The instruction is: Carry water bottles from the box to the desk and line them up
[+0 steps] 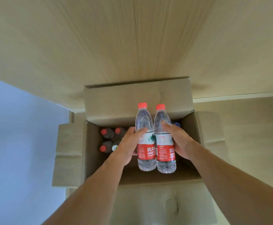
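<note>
Red-capped bottles, one gripped in my left hand [129, 144] and one in my right hand [178, 141], fingers curled round the labels, held touching above the open box [71, 153]; several bottles remain inside at far left, the desk unseen

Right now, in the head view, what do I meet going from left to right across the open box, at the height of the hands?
left box flap → red-capped bottles in the box → left hand → left held bottle → right held bottle → right hand → right box flap
</note>
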Available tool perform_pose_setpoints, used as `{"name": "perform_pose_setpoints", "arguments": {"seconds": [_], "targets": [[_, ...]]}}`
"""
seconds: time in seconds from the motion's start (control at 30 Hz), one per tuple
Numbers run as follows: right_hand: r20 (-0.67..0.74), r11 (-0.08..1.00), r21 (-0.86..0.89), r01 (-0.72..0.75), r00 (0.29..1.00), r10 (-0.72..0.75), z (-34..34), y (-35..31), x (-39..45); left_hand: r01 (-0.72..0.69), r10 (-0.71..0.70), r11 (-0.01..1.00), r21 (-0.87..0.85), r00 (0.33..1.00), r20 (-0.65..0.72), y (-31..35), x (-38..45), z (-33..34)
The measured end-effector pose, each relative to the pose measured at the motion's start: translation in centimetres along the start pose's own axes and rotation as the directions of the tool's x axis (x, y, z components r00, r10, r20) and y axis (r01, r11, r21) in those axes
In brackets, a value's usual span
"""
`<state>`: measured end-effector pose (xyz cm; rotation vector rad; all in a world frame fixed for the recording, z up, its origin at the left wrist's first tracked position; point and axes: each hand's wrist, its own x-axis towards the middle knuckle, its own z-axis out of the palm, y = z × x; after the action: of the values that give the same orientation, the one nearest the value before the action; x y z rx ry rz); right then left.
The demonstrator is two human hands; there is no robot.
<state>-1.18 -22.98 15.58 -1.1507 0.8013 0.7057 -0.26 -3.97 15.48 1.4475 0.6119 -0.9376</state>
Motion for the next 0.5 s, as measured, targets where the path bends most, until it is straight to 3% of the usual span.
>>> {"name": "perform_pose_setpoints", "arguments": {"seconds": [0.2, 0.5], "targets": [[0.043, 0.994, 0.101, -0.041, 0.998, 0.037, 1.2, -5.0, -8.4, 0.021, -0.016, 0.989, -0.148, 0.999, 0.035, 4.7, -7.7, 2.1], [0.085, 0.999, -0.005, 0.054, 0.995, -0.053, 0.9, -9.4, -19.3, 0.003, 0.018, 0.985, -0.170, 0.993, 0.120, 10.3, -17.4, 4.0]]}}
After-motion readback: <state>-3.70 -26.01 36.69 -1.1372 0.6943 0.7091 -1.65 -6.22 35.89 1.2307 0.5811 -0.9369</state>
